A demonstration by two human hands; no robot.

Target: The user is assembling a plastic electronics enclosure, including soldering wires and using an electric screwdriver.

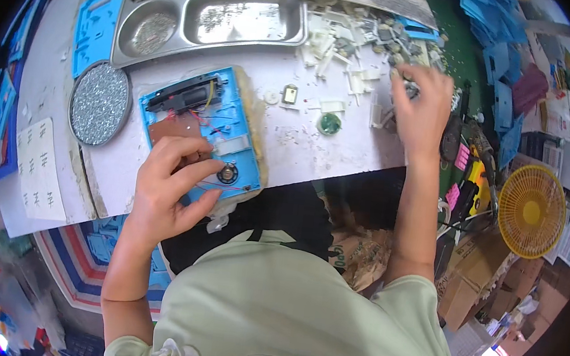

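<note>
On the table before me lies a blue plastic housing (239, 114), its inside facing up. It holds a long black part (186, 98), a brown circuit board (176, 127), thin wires and a small round speaker (228, 173). My left hand (172, 179) rests over the housing's near left part, fingers bent and apart, with nothing seen in its grasp. Further right, my right hand (423, 102) is at the edge of a heap of small white and grey parts (341, 38). Its thumb and index finger come together; what is between them is too small to tell.
Beyond the housing stands a metal compartment tray (243, 43) with small metal pieces. A round dish of screws (100, 104) sits left of it. A green round container (329, 123) lies right of the housing. A yellow basket (531, 212) and a yellow-and-black tool (478, 188) are at the right.
</note>
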